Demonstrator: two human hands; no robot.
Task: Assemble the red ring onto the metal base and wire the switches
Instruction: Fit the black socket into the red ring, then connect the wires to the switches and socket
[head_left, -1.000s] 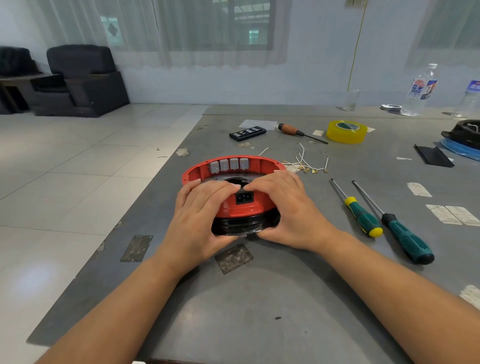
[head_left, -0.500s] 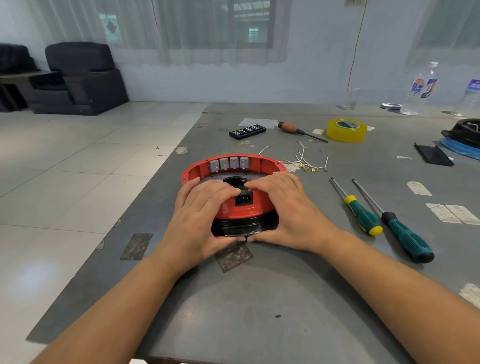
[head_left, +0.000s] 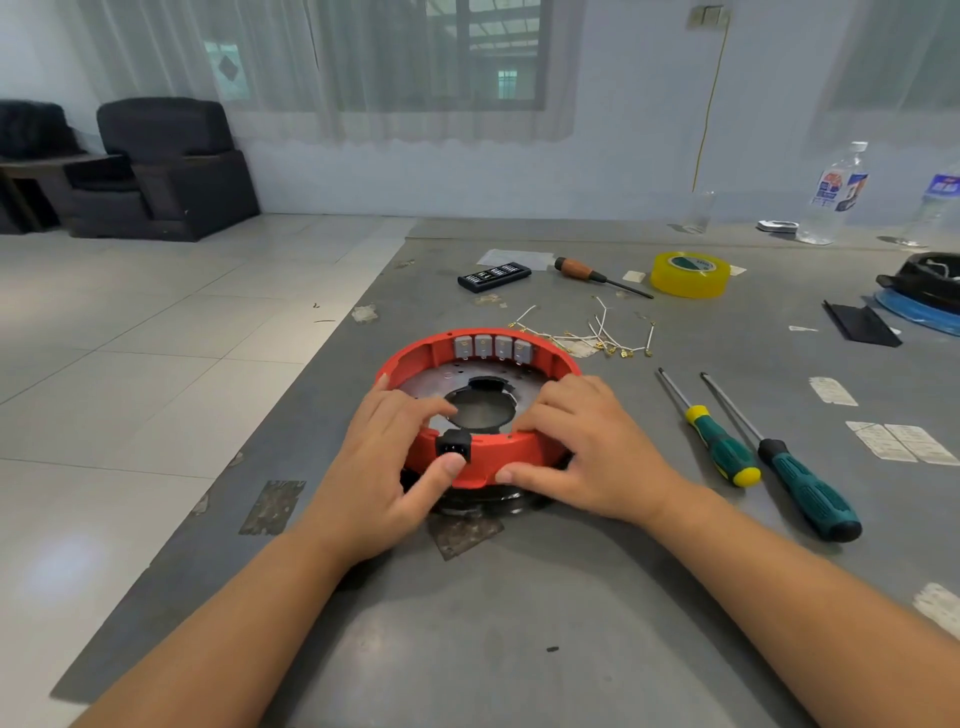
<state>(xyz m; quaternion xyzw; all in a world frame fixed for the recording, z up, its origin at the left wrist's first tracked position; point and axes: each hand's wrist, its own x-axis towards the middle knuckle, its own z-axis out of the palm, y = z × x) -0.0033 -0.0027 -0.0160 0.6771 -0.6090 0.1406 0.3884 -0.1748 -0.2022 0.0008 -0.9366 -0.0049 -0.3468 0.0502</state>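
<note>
The red ring (head_left: 415, 358) sits over the round metal base (head_left: 434, 382) in the middle of the grey table. Several grey switches (head_left: 493, 347) line the ring's far inner wall, and a black socket (head_left: 453, 446) sits in its near wall. My left hand (head_left: 384, 467) grips the ring's near left rim, fingers over the top and thumb by the socket. My right hand (head_left: 576, 452) grips the near right rim, thumb on the outer wall. Loose white wires (head_left: 602, 332) with brass terminals lie behind the ring.
Two green-handled screwdrivers (head_left: 722, 449) (head_left: 805, 488) lie right of my right hand. A wooden-handled screwdriver (head_left: 582, 270), a black bit case (head_left: 493, 276), yellow tape (head_left: 688, 275) and water bottles (head_left: 836, 197) are at the back. The table's left edge (head_left: 291, 415) is close.
My hands have spread apart from the ring's middle onto its near rim, uncovering the metal base's centre hole. The ring sits lower over the base, and my view has drawn closer.
</note>
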